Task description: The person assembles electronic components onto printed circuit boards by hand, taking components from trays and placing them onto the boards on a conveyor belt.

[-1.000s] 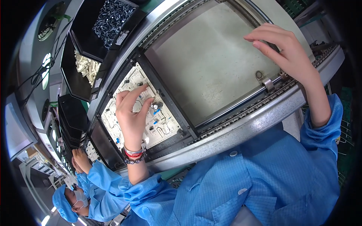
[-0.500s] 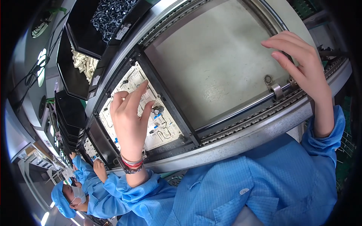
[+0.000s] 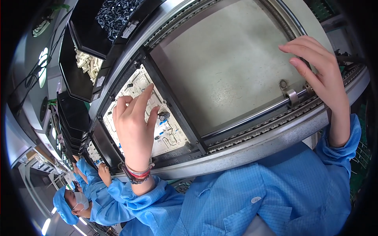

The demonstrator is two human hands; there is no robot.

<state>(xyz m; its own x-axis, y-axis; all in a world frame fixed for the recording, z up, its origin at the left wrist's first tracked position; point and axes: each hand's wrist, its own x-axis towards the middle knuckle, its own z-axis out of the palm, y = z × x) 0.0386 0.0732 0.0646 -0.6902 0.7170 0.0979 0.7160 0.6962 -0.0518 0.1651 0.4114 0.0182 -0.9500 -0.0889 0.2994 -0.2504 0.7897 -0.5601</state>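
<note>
1. White circuit board (image 3: pixel 163 144) sits in the black frame (image 3: pixel 174 102), directly under my left hand (image 3: pixel 135 128). My palm and fingers hide a good part of it.
2. Left fingers: thumb and index well spread, nothing visible between them. Other fingers curled, partly hidden (can't tell if any fingertip actually rests on the board).
3. Key relation: the dark cylindrical component (image 3: pixel 164 115) stands just right of my left thumb tip, with a blue part (image 3: pixel 163 122) near its base. Thumb looks very near the cylinder; contact or small gap, can't tell from this angle. Index tip lies farther up the board, toward its upper right edge.
4. Board's longer side seems to run parallel to the frame's right crossbar, upper left to lower right (fisheye bends it, and my hand covers the left part).
5. Right hand (image 3: pixel 325 70) is well apart from the board, above the right end of the grey panel (image 3: pixel 220 70), near the metal collar (image 3: pixel 291 97). Thumb and index parted, nothing seen between. Left is clearly the nearer hand.
6. Around: metal rail (image 3: pixel 252 149) on my side; bins of dark parts (image 3: pixel 116 17) and cream parts (image 3: pixel 87 63) beyond the far rail. Co-worker's hand (image 3: pixel 104 174) is down the line, left of mine.
</note>
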